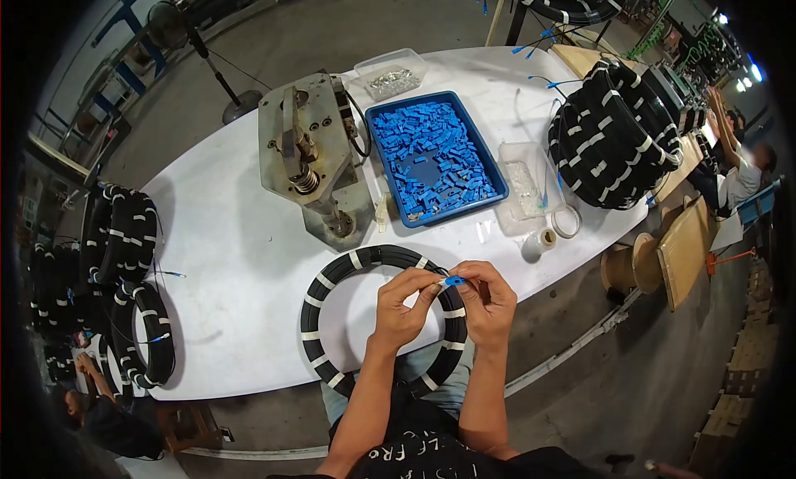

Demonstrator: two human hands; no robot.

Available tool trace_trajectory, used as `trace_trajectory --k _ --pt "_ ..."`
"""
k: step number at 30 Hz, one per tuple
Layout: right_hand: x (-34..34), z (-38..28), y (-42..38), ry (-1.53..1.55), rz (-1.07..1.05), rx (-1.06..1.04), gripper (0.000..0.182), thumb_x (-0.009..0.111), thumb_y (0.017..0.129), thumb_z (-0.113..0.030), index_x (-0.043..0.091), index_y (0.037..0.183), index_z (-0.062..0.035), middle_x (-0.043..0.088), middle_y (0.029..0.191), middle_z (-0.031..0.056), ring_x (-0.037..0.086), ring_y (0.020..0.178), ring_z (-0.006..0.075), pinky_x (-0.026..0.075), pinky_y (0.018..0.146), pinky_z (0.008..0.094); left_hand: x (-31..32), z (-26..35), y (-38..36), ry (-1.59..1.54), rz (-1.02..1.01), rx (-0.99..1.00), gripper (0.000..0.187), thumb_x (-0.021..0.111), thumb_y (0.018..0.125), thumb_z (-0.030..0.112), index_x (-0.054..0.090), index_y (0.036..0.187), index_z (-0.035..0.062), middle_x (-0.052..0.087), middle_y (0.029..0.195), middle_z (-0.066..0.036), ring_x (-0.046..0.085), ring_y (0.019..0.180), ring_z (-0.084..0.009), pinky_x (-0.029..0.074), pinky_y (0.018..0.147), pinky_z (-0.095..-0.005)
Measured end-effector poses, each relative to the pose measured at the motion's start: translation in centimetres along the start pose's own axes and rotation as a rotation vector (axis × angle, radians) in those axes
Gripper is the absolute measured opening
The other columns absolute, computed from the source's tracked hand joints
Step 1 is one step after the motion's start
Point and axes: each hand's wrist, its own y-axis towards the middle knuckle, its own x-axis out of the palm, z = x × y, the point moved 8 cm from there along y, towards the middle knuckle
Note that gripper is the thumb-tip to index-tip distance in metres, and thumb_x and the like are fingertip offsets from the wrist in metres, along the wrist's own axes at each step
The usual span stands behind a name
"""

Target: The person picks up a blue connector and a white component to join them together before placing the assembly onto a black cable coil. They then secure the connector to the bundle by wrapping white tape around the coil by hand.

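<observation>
Over a white tabletop [224, 313] now, working close to its near edge. Pinching a small blue connector [455, 281], left hand [402, 309] with thumb and forefinger at one end, right hand [489, 305] with thumb and forefinger at the other, both sets of fingertips almost meeting around it. Underneath the fingers and down toward the body, a black cable coil [310, 323] wrapped at intervals in white bands, partly hidden by the arms [377, 388]. Straight ahead of the fingers, a blue tray [424, 176] strewn with small blue pieces [419, 123]; ahead and left, a heavy metal press [311, 147], with a clear tub [410, 59] of small parts beyond. Ahead and right of the fingers, a clear container [518, 154] and a tape roll [539, 244]; farther that way, a big stack of banded coils [613, 139]. Well off to the left, more black coils [145, 334].
</observation>
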Motion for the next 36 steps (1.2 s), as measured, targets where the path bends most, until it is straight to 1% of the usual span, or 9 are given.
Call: trace_trajectory --k 6,11,16,18,21,25,27,30,36 --pt "-0.6 0.7 0.6 0.084 -0.007 0.014 0.017 0.060 0.088 0.012 0.064 0.102 0.0047 0.064 0.104 0.0147 0.062 0.099 0.0184 0.050 0.087 0.0284 0.3 -0.1 0.3 0.001 -0.018 -0.015 0.010 0.065 0.090 0.001 0.070 0.097 -0.0036 0.068 0.088 -0.011 0.063 0.076 -0.0176 0.049 0.068 -0.0275" --pt "0.0 0.8 1.3 0.019 -0.119 0.032 0.020 0.059 0.087 0.014 0.066 0.104 0.0047 0.065 0.103 0.0138 0.062 0.098 0.0185 0.050 0.088 0.0278 0.4 -0.7 0.2 -0.046 -0.011 -0.030 0.009 0.065 0.090 0.002 0.068 0.096 -0.0044 0.067 0.085 -0.010 0.061 0.075 -0.0164 0.048 0.069 -0.0263" --pt "0.6 1.5 1.2 -0.053 -0.137 0.101 0.021 0.061 0.087 0.010 0.067 0.106 0.0042 0.066 0.104 0.0123 0.062 0.096 0.0170 0.049 0.085 0.0271 0.0 -2.1 -0.4 -0.074 0.018 -0.075 0.009 0.066 0.091 0.004 0.065 0.096 -0.0036 0.065 0.083 -0.009 0.059 0.075 -0.0142 0.047 0.069 -0.0254" --pt "0.8 1.6 1.0 -0.077 -0.138 0.107 0.021 0.063 0.087 0.008 0.067 0.107 0.0040 0.066 0.104 0.0120 0.062 0.095 0.0165 0.049 0.084 0.0271 0.0 -3.1 -0.8 -0.191 0.046 -0.121 0.010 0.064 0.094 0.008 0.064 0.096 -0.0023 0.064 0.090 -0.004 0.054 0.076 -0.0090 0.043 0.068 -0.0234" --pt "1.4 1.7 0.7 -0.086 -0.159 0.125 0.022 0.064 0.087 0.006 0.068 0.108 0.0038 0.067 0.104 0.0118 0.062 0.094 0.0161 0.049 0.083 0.0276 -0.2 -3.8 -1.2 -0.245 0.078 -0.130 0.012 0.065 0.094 0.010 0.065 0.098 -0.0014 0.064 0.090 -0.003 0.055 0.080 -0.0089 0.044 0.071 -0.0238" --pt "1.5 2.0 0.0 -0.148 -0.092 0.093 0.018 0.063 0.088 0.005 0.066 0.106 0.0040 0.067 0.102 0.0111 0.062 0.092 0.0150 0.049 0.081 0.0264 -0.7 -4.2 -1.3 -0.031 -0.001 -0.107 0.017 0.068 0.092 0.012 0.066 0.103 -0.0009 0.065 0.091 -0.004 0.056 0.083 -0.0103 0.045 0.074 -0.0256" --pt "1.3 2.3 -0.4 -0.113 -0.051 0.093 0.017 0.063 0.089 0.004 0.064 0.105 0.0044 0.067 0.100 0.0106 0.062 0.091 0.0149 0.049 0.081 0.0262 -0.8 -3.6 -0.9 0.044 0.021 -0.056 0.017 0.071 0.088 0.010 0.068 0.103 0.0022 0.071 0.090 -0.008 0.063 0.078 -0.0158 0.048 0.076 -0.0309" --pt "1.1 2.7 -0.5 -0.136 -0.015 0.117 0.013 0.062 0.090 0.003 0.062 0.104 0.0050 0.066 0.096 0.0093 0.062 0.089 0.0147 0.049 0.081 0.0257 -0.5 -3.8 -1.2 0.052 -0.008 -0.115 0.019 0.069 0.090 0.010 0.068 0.106 -0.0002 0.068 0.092 -0.006 0.057 0.084 -0.0121 0.045 0.076 -0.0277" --pt "2.1 2.6 -0.3 -0.094 -0.012 0.166 0.012 0.061 0.092 0.002 0.061 0.104 0.0049 0.066 0.094 0.0079 0.061 0.087 0.0129 0.049 0.080 0.0248 -1.3 -3.9 -1.3 -0.002 -0.045 -0.130 0.014 0.067 0.090 0.004 0.068 0.103 -0.0015 0.068 0.092 -0.007 0.059 0.084 -0.0133 0.046 0.075 -0.0276"
